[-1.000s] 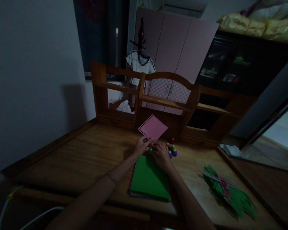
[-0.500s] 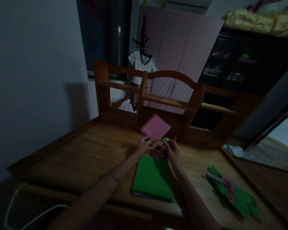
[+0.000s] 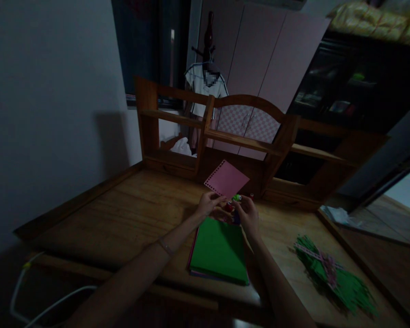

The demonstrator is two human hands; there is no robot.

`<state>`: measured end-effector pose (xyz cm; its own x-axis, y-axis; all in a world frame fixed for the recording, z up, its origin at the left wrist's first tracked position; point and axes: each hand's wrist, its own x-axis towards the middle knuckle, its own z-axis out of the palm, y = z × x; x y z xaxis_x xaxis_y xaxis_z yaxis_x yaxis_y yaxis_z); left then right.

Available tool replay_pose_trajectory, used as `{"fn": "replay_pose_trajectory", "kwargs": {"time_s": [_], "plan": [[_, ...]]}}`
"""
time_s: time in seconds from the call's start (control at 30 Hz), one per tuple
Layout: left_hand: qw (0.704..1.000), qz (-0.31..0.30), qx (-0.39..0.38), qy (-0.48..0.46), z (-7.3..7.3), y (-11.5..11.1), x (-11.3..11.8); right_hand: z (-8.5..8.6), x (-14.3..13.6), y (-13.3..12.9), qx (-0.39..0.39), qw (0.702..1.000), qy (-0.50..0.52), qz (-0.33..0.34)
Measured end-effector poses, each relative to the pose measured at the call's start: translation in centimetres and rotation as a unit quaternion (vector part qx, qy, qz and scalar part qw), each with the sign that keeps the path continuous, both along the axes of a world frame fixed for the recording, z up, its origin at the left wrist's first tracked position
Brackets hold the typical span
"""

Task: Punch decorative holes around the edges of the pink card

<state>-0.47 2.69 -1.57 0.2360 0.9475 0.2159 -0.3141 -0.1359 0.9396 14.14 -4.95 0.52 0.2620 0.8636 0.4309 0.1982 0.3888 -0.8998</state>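
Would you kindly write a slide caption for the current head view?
Left hand holds a pink sheet, right hand a small green piece, beyond a green-topped stack.

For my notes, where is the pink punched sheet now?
Head view: the pink punched sheet is just right of centre, in the left hand, beyond the green-topped stack.

I watch through one wide camera worn on the person's head; it faces forward and down over a wooden desk; the left hand and right hand sit near mid-frame, nearer the lens than the pink wardrobe behind; the shelf unit slopes down rightward.
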Motion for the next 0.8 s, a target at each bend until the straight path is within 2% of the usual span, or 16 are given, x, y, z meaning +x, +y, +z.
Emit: {"fn": "replay_pose_trajectory", "kwargs": {"time_s": [0.47, 0.8], "plan": [[0.999, -0.022, -0.025, -0.027, 0.35, -0.21, -0.05, -0.34, 0.37, 0.09, 0.009, 0.999, -0.044, -0.025], [0.999, -0.012, -0.037, -0.027, 0.51, -0.51, 0.05, 0.32, 0.05, -0.55, 0.023, 0.994, -0.097, -0.037]]}}
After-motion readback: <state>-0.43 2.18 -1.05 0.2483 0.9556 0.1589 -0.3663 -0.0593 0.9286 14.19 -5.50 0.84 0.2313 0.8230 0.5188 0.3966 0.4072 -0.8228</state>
